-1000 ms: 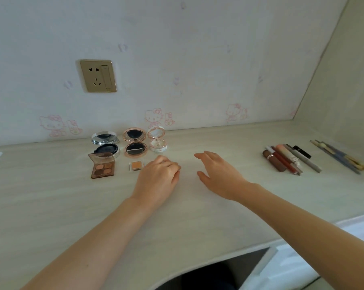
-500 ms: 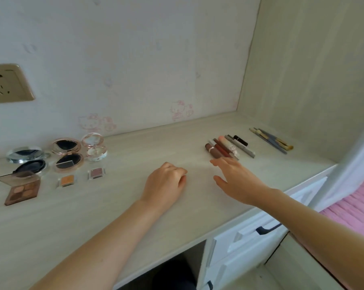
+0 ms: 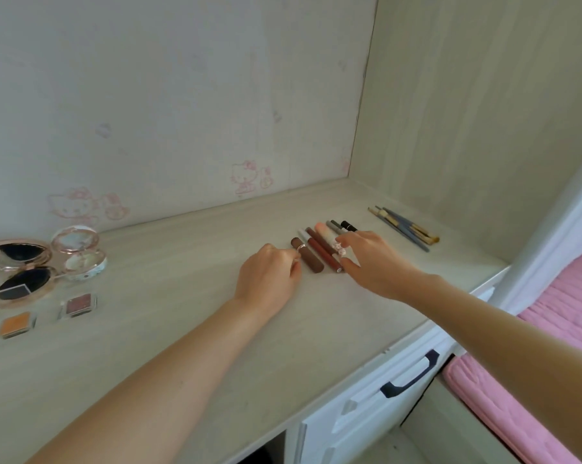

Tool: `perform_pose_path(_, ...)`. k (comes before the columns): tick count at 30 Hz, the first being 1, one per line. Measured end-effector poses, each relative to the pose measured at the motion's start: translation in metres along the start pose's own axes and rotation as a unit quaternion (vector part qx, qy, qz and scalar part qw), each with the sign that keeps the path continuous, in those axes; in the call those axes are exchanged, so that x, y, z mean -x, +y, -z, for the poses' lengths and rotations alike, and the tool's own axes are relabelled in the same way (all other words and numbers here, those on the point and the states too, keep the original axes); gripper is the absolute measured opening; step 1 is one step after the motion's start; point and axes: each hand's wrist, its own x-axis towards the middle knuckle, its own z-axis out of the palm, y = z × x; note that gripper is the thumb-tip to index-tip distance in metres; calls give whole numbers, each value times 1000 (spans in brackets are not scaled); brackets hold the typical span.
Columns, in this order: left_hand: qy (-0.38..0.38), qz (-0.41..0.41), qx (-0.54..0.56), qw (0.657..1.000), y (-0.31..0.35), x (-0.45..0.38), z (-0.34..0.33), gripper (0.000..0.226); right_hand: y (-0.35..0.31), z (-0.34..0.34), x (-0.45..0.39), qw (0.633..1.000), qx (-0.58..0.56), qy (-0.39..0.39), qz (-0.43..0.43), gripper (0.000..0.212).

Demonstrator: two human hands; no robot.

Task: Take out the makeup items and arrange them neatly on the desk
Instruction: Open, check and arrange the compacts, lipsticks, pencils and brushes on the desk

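Note:
A row of several lip and eye sticks lies on the pale wood desk (image 3: 182, 313): a brown tube (image 3: 310, 261), a dark red tube (image 3: 322, 254), a pink tube (image 3: 325, 233), a grey pencil (image 3: 334, 226) and a black tube (image 3: 348, 226). My left hand (image 3: 269, 276) rests on the desk with fingers curled, knuckles against the brown tube's left side. My right hand (image 3: 373, 262) reaches over the near ends of the sticks, index finger and thumb bracketing the pink tube's end. It hides the near ends of the grey and black sticks.
Several makeup brushes (image 3: 406, 229) lie near the right wall. At far left stand an open rose-gold compact (image 3: 14, 259), a clear pink compact (image 3: 78, 252), an orange pan (image 3: 14, 324) and a plum pan (image 3: 78, 303). White drawers (image 3: 410, 376) and a pink mattress (image 3: 550, 329) lie beyond the desk's edge.
The view has swung right. Both hands moved right from the desk's middle to the row of sticks; the left now touches the brown tube and the right covers the sticks' ends.

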Motion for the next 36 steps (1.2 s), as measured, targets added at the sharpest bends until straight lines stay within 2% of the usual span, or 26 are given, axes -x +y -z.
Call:
perform_pose_path(3, 4, 14, 5, 1000, -1, -15, -4, 25, 2, -3, -12, 1000, -1, -7, -2, 36)
perform_pose_path(8, 2, 44, 11, 999, -6, -37, -8, 22, -1, -10, -24, 999, 1, 1, 37, 16)
perform_pose_path(11, -4, 46, -3, 999, -7, -43, -11, 22, -2, -18, -26, 998, 4, 9, 68, 26)
perform_pose_path(15, -22, 38, -18, 999, -8, -47, -13, 25, -2, -23, -24, 998, 24, 10, 64, 32)
perform_pose_path(18, -46, 43, 15, 998, -11, -48, -18, 30, -4, -25, -23, 997, 33, 3, 64, 37)
perform_pose_path(24, -71, 38, 63, 995, -14, -42, -24, 25, -6, -35, -26, 997, 43, 4, 59, 31)
perform_pose_path(27, -66, 71, 105, 990, -13, -40, -23, 24, -8, -37, -26, 997, 47, 6, 68, 26)
perform_pose_path(32, -22, 148, 226, 963, -4, -34, -11, 21, -13, -37, -20, 997, 20, 48, 64, 20)
perform_pose_path(34, 10, 194, 301, 934, -3, -30, -5, 13, -17, -34, -16, 995, -1, 71, 66, 20)
perform_pose_path(36, 44, 247, 400, 881, -2, -25, 3, 9, -24, -28, -12, 993, -36, 96, 65, 21)
